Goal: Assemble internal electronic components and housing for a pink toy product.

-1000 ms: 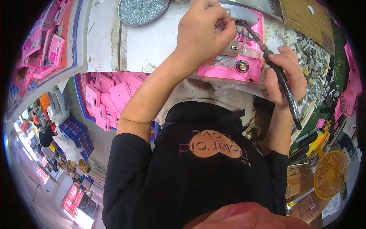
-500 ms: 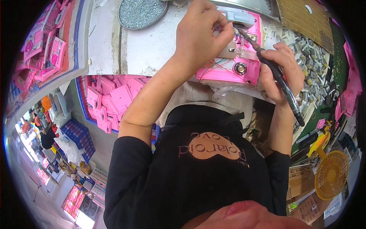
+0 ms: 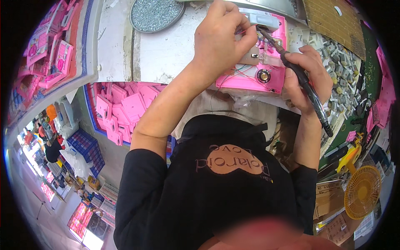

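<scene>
My right hand (image 3: 312, 77) grips a soldering iron (image 3: 306, 85) by its dark handle, the tip angled toward the upper left. That tip meets the wiring inside a pink plastic housing (image 3: 239, 84), just below a pale grey block (image 3: 265, 19). My left hand (image 3: 221, 39) is closed in a pinch over the housing's left side; a thin red wire seems to be between thumb and forefinger, close to the iron's tip. Within the housing sit a round speaker (image 3: 263, 76), a metal plate with a small switch (image 3: 251, 56) and thin red and green wires. My fingers hide part of the inside.
A round dish of small screws (image 3: 156, 14) stands at the upper left. Small motors and white parts (image 3: 343, 66) lie heaped at the right, below brown board (image 3: 333, 25). A crate of pink panels (image 3: 125, 106) is below the bench edge. A yellow fan (image 3: 362, 191) stands lower right.
Both hands stay almost in place over the pink housing. The iron's tip remains at the wiring beside my left fingertips, with only a very slight shift.
</scene>
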### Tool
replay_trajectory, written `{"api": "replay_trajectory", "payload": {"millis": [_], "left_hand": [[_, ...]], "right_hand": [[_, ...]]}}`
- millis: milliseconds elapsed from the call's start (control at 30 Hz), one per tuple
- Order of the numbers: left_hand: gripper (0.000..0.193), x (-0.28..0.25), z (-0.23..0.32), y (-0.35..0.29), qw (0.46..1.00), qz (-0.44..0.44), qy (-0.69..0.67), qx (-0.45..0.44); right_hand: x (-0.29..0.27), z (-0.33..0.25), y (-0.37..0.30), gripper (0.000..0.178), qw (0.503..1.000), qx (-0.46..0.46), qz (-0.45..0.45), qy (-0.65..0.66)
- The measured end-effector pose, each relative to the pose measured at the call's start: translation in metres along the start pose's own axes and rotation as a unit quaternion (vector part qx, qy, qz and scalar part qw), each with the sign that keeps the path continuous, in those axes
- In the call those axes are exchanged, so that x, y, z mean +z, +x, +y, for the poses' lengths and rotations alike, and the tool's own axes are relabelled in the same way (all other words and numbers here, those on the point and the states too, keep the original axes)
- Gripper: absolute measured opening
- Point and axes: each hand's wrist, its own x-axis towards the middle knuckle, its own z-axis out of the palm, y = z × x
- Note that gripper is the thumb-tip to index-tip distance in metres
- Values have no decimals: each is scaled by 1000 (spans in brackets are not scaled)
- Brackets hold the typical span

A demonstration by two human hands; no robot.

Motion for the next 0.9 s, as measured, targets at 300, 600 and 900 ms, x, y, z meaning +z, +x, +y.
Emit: {"api": "replay_trajectory", "payload": {"millis": [300,600,900], "left_hand": [[11,3,1,0,1000,10,18,19],[11,3,2,0,1000,11,18,18],[11,4,0,-1,999,10,28,13]], "right_hand": [[-3,-1,1,27,1000,0,-8,15],[-12,-7,-3,28,1000,5,-5,-1],[-16,-8,-9,28,1000,6,14,18]]}}
